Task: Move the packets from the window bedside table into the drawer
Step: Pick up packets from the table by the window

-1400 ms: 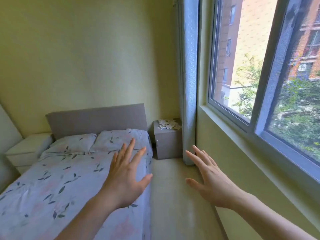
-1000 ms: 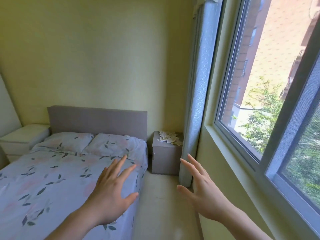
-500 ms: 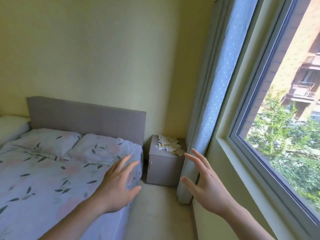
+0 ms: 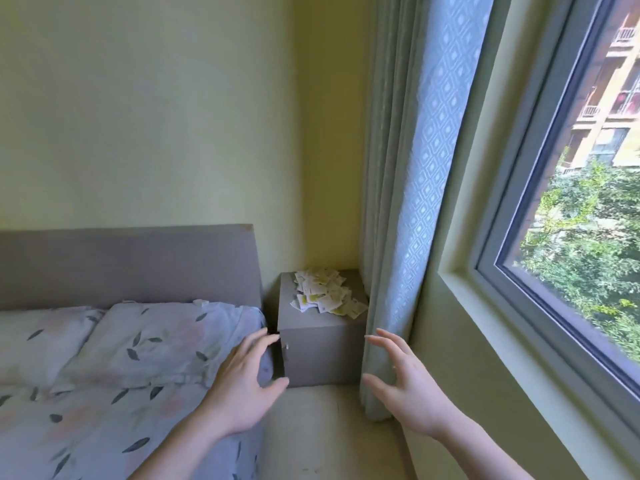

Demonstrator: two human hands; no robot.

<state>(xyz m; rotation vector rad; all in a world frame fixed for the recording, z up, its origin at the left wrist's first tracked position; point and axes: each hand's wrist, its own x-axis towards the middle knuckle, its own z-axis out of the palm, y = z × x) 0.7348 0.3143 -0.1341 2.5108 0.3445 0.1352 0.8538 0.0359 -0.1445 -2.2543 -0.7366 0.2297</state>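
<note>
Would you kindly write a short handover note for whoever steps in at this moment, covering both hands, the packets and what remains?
Left hand: open, fingers spread, holding nothing, raised in front of the bed edge near the table's left side.
Right hand: open, empty, raised beside the curtain.
Packets: a loose pile on top of the grey bedside table, in the corner between the bed and the curtain.
Drawer: the table's front looks closed; no open drawer shows.
Done: nothing moved yet.
Left: open the drawer, gather the packets, put them inside.
</note>
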